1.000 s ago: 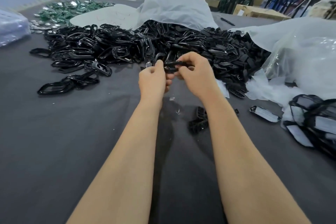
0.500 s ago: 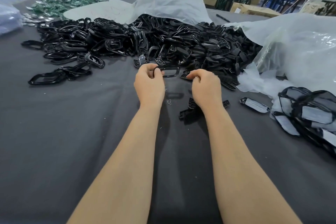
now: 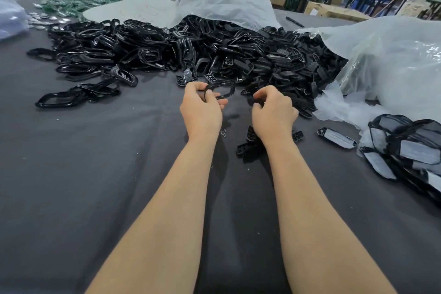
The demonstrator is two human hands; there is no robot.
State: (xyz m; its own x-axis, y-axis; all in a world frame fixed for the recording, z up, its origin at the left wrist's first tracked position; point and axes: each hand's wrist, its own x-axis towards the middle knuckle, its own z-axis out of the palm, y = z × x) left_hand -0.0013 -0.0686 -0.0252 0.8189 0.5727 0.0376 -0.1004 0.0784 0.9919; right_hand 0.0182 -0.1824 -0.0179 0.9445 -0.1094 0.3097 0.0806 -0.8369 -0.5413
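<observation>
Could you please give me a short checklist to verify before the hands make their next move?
1. Left hand pinches the glossy black plastic loop frame: ok.
2. Right hand holds a small part: cannot tell, curled fingers hide it.
3. Heap of black plastic parts lies just beyond both hands: ok.
4. Loose black ribbed plastic pieces lie under the right wrist on the dark grey cloth, easy to sweep: not ok.

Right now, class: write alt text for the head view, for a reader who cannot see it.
A person's left hand pinches a black plastic frame over a dark grey table, the right hand curled beside it. Behind lies a pile of black plastic parts, partly under white bags.
</observation>
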